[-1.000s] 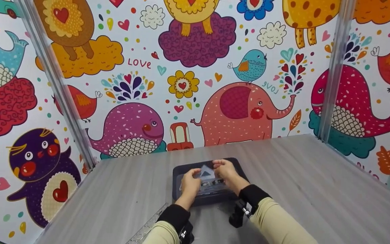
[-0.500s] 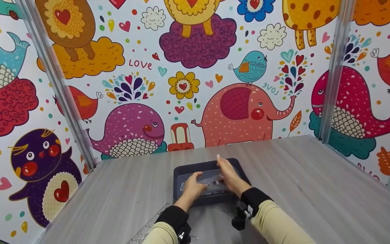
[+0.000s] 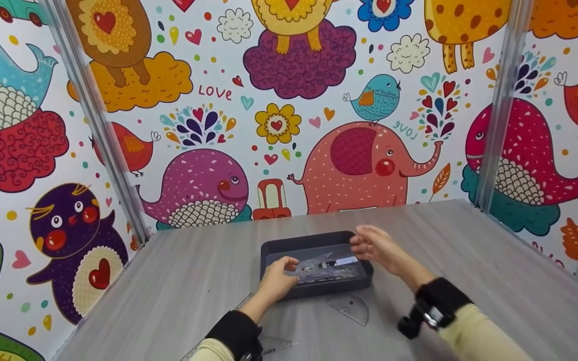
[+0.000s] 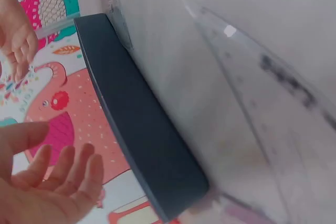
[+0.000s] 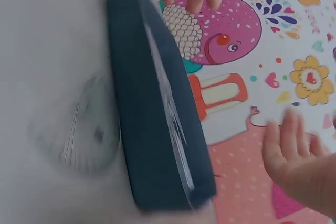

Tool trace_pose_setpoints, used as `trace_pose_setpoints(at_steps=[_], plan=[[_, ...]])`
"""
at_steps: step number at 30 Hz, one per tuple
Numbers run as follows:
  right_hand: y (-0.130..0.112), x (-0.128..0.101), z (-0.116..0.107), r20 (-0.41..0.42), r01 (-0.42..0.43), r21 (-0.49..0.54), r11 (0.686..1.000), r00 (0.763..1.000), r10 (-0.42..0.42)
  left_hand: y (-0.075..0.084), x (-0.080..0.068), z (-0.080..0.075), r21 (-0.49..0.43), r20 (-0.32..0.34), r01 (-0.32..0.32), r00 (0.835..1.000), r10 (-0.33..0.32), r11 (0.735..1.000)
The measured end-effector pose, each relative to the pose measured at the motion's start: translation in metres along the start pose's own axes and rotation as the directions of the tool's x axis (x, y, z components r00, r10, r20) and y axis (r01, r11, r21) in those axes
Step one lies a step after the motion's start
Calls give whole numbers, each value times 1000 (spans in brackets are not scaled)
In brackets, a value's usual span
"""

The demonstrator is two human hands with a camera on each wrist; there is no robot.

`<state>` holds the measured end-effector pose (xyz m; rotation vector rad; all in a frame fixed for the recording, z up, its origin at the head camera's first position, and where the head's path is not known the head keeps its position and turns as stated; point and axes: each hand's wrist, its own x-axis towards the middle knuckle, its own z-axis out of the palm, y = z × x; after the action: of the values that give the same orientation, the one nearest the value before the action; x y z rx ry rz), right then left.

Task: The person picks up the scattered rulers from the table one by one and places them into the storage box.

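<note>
A dark grey open box [image 3: 314,296] stands on the table in the head view. Inside lies clear plastic [image 3: 314,273] with small dark and white pieces, its exact kind hard to make out. Over the box's left part hovers my left hand [image 3: 278,278], fingers loosely bent around nothing. My right hand [image 3: 379,249] hangs just off the box's right end, fingers relaxed and holding nothing. In front of the box lies a clear protractor [image 3: 351,308]. A clear set square [image 4: 252,87] rests on the table in the left wrist view.
A clear ruler [image 3: 245,301] lies partly hidden under my left forearm. Walls printed with cartoon animals [image 3: 354,170] enclose the grey table [image 3: 198,265] at the back and both sides.
A clear triangle with a cut-out was between both hands over the box and no longer is. My right hand has drawn away rightward, uncovering the protractor. My left hand stays over the box.
</note>
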<state>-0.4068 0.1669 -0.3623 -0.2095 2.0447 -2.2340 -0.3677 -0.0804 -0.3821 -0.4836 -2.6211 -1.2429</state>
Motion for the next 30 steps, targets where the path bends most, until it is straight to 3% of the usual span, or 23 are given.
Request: trace_pose_setpoints(at_steps=[2,6,10,14,18,21,25,27,30], plan=[[2,-11,-8,102,15,-175,984,995,3,2,-6,-2,41,17,-8,1000,7,999],[7,-30,-15,255,95,-425,900,967,18,7,-17,0,61,54,-17,998,13,998],[13,-42,-13,313,157,-535,830,949,22,13,-25,10,82,84,-54,995,47,995],[18,-49,-8,340,240,-606,758,940,-26,16,-29,21,137,114,-52,993,36,989],[25,-51,-2,368,348,-706,617,924,-100,14,-31,30,225,143,-53,990,20,973],[31,-52,3,384,401,-789,465,913,-136,12,-30,36,309,163,-72,986,22,948],[38,-54,9,401,426,-850,309,905,-145,9,-28,45,411,205,-104,979,19,906],[42,-55,13,392,413,-870,270,911,-131,8,-26,49,437,243,-116,970,7,892],[49,-57,21,325,333,-909,252,943,-75,7,-22,56,471,286,-137,958,-3,872]])
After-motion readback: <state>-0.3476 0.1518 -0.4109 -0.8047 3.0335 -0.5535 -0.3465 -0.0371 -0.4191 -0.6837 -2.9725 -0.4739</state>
